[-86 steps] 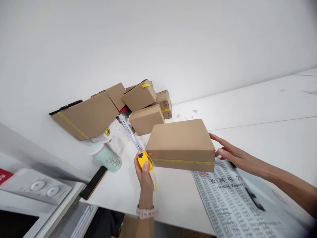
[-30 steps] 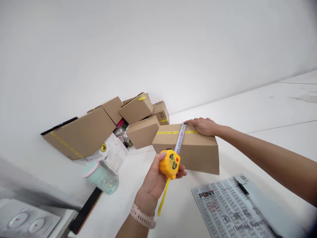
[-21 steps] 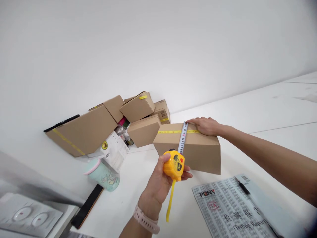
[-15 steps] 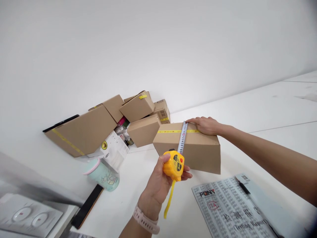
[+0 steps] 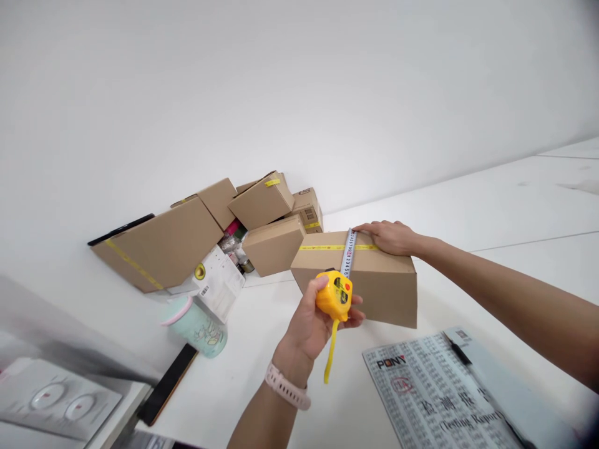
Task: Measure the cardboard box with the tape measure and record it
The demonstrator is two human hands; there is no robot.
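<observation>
A yellow tape measure point(image 5: 334, 295) is gripped in my left hand point(image 5: 306, 330), thumb on its side, with a yellow wrist strap dangling below. Its white blade point(image 5: 348, 257) runs out across the top of a cardboard box point(image 5: 322, 258) sealed with yellow tape. At the box's far edge, my right hand point(image 5: 390, 237) holds the blade's end under the index finger, the other fingers lying over that edge. The thumb of this hand is hard to make out. The measure's case hangs close to the box's near top edge.
More cardboard boxes point(image 5: 161, 243) stand stacked against the wall. A mint tumbler point(image 5: 200, 330) leans beside a white carton point(image 5: 219, 284) at left. In front of the box lie a printed report point(image 5: 421, 386) and a black pen point(image 5: 461, 353).
My left hand has moved the tape measure's case up and slightly right, closer to the box, and less blade shows. My right hand stays at the far edge.
</observation>
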